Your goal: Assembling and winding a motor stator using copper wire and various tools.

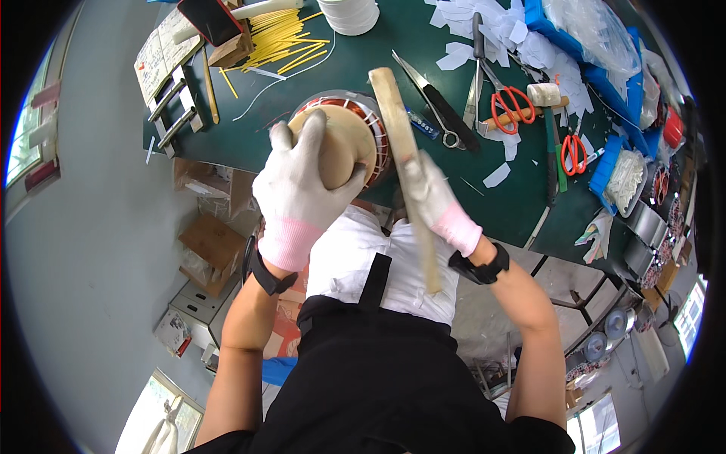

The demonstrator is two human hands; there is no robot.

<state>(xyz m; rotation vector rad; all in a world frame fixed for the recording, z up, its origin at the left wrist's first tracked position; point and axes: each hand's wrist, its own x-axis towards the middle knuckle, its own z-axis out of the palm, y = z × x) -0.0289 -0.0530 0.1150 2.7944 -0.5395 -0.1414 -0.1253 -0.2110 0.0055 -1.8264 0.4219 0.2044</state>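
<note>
At the near edge of the green table stands a motor stator (377, 136) with copper windings and white lacing around its rim. A round wooden block (344, 144) covers its top. My gloved left hand (300, 178) grips this block from above, thumb on the near right side and fingers reaching over it. My gloved right hand (433, 191) is closed around a flat wooden stick (395, 113), slightly blurred. The stick runs upright along the right side of the stator; I cannot tell if they touch. The inside of the stator is hidden.
Large scissors (431, 98) and red-handled scissors (505, 106) lie to the right, near a white-headed mallet (543, 94) and white paper scraps (497, 175). Yellow sticks (276, 41), a phone (209, 20) and a white cord spool (350, 15) are at the back. Blue bins (601, 76) line the right.
</note>
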